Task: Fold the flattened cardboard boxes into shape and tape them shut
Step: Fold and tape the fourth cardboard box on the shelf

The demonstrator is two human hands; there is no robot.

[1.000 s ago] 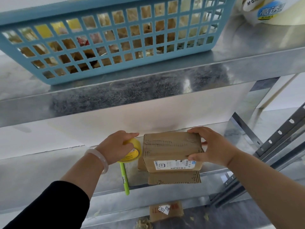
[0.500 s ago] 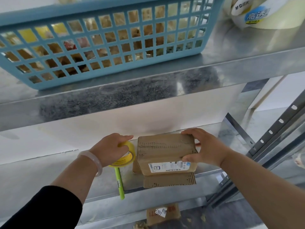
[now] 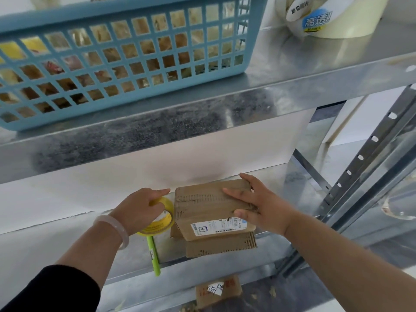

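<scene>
HEAD VIEW: A person reaches with both arms to the lower shelf [image 3: 67, 244] of a metal rack. The right hand [image 3: 261, 203] lies on top of a folded cardboard box [image 3: 202, 210], its fingers straight and spread across the scuffed top panel and its thumb at the box's near right edge. The box sits mid-shelf with a white shipping label [image 3: 216, 227] on its near face. It rests on a flattened cardboard piece [image 3: 221, 246] that juts out toward the shelf's near edge.

Just left of the box, the left hand [image 3: 139, 208] grips a yellow tape roll [image 3: 164, 219]. The fingers curl over the roll's top rim and the forefinger stretches toward the box's far left corner. Whether roll and box touch cannot be told. A pale bracelet [image 3: 114, 228] circles the left wrist, and a black sleeve [image 3: 51, 289] covers the arm nearer the camera. A green pen [image 3: 154, 255] lies on the shelf near the roll, pointing toward the shelf's near edge.

On the upper shelf [image 3: 292, 70], a blue lattice basket [image 3: 112, 64] stands at left, with brownish and yellow contents blurred behind its holes. At far right sit pale tape rolls [image 3: 351, 23] with a blue-and-white printed label. A perforated steel upright [image 3: 364, 154] slants down the right side. Below the lower shelf lies a cardboard scrap [image 3: 229, 296] bearing a white tag with handwritten numbers
</scene>
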